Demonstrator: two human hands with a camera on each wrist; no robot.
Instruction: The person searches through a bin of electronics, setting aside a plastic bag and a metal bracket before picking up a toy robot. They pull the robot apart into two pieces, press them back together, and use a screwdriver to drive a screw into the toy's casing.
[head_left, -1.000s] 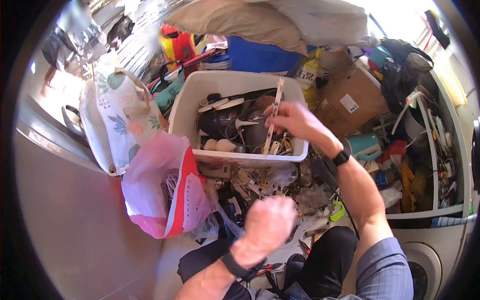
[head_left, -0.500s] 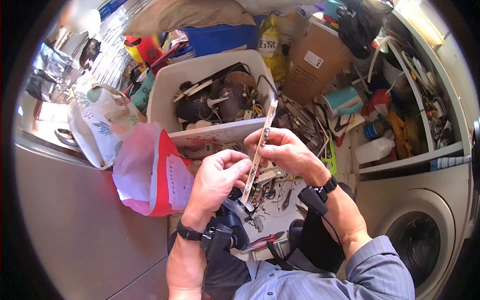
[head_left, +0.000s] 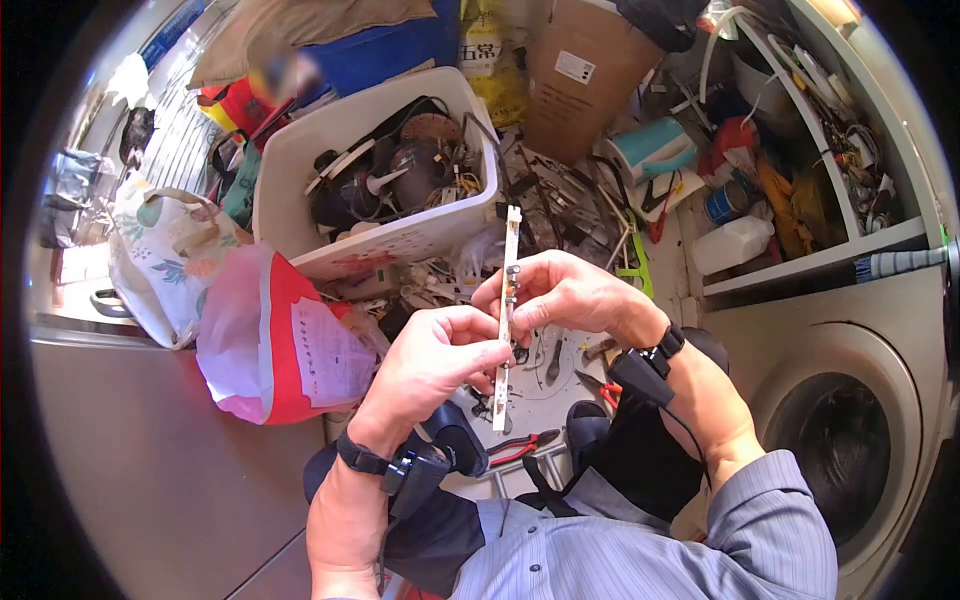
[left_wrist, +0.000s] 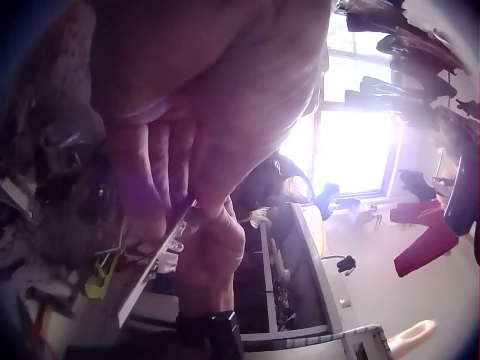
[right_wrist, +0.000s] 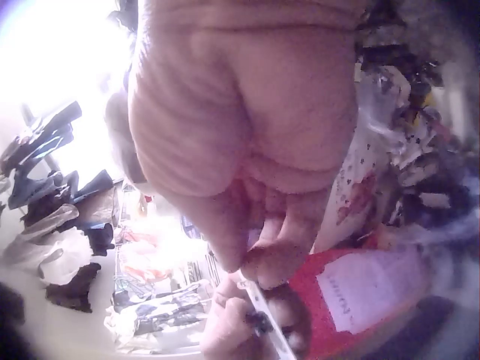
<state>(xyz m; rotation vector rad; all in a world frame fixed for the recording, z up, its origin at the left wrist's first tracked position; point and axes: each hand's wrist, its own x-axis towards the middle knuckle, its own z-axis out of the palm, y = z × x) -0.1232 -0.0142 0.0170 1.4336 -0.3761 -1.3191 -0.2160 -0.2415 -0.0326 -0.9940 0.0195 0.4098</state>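
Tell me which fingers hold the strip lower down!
The left fingers: in the head view they hold the strip closer to its bottom end. The right fingers grip it higher up, nearer the white bin.

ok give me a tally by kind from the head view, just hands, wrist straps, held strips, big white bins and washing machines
Hands: 2 (left hand, right hand)
Wrist straps: 2 (left strap, right strap)
Held strips: 1 (narrow pale strip)
Big white bins: 1 (big white bin)
Washing machines: 1 (washing machine)
Total: 7
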